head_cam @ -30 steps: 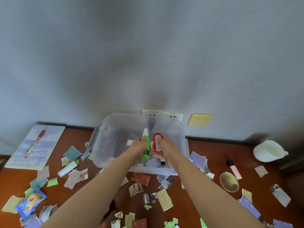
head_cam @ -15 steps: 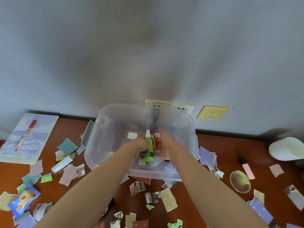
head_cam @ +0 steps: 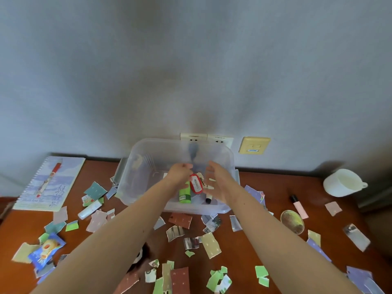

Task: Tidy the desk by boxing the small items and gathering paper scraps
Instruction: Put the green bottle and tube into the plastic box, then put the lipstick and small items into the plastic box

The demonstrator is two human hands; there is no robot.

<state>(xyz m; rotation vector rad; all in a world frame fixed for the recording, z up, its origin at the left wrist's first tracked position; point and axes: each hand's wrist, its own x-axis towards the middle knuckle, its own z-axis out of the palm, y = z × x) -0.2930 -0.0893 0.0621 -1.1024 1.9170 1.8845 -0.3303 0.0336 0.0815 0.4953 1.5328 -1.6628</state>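
While over box (head_cam: 135, 177), right grip (head_cam: 218, 183) splayed.

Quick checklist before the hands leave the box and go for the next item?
1. Green bottle inside clear box: ok.
2. Red tag inside the box: ok.
3. Right hand empty, fingers spread: ok.
4. Left hand grip off the bottle: cannot tell, its curled fingers hide the bottle's top.
5. All small items boxed: not ok; white tube and pink tube lie on the desk.
6. Paper scraps gathered: not ok; scattered across the desk.
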